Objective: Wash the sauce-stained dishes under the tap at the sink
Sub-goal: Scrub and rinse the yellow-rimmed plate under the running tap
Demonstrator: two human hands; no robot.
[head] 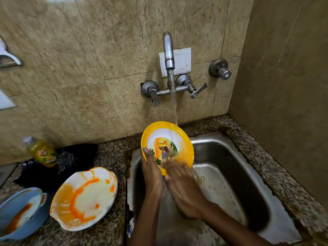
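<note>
A yellow-rimmed plate [184, 139] with a cartoon picture is tilted over the steel sink [230, 157], and water from the tap [168, 50] falls on its upper rim. My left hand [152, 173] grips the plate's lower left edge, thumb on the front. My right hand [182, 185] lies with straight fingers on the plate's face, blurred by motion. On the counter to the left lie a white plate [85, 197] smeared with orange sauce and a blue bowl [21, 212] with sauce in it.
A yellow drink bottle [42, 151] lies on a dark cloth [71, 160] at the back of the granite counter [110, 219]. Two tap handles [197, 89] and a separate valve [220, 69] stick out of the tiled wall. A side wall closes the right.
</note>
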